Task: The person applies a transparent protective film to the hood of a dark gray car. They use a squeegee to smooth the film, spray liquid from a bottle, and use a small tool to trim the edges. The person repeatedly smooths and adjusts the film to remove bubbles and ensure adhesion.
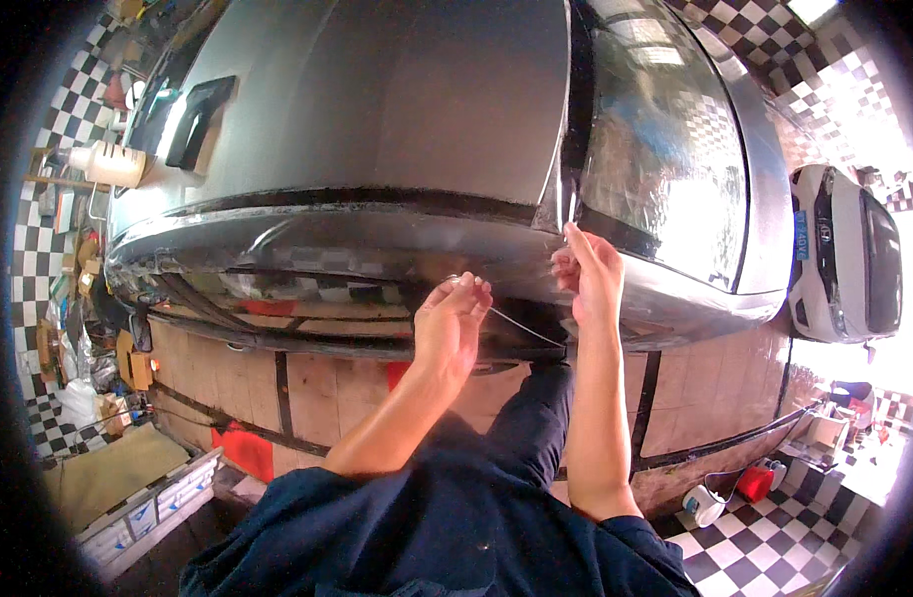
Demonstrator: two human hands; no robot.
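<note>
Cord (526, 327), thin and pale, runs at centre frame from the pinched fingertips of the left hand (447, 323) beside a glossy grey car (407, 99); handling it looks like the present step, calling for a steady pinch. The right hand (593, 274) curls near the window (665, 149), its hold unclear. Checkered floor (745, 532) shows lower right.
</note>
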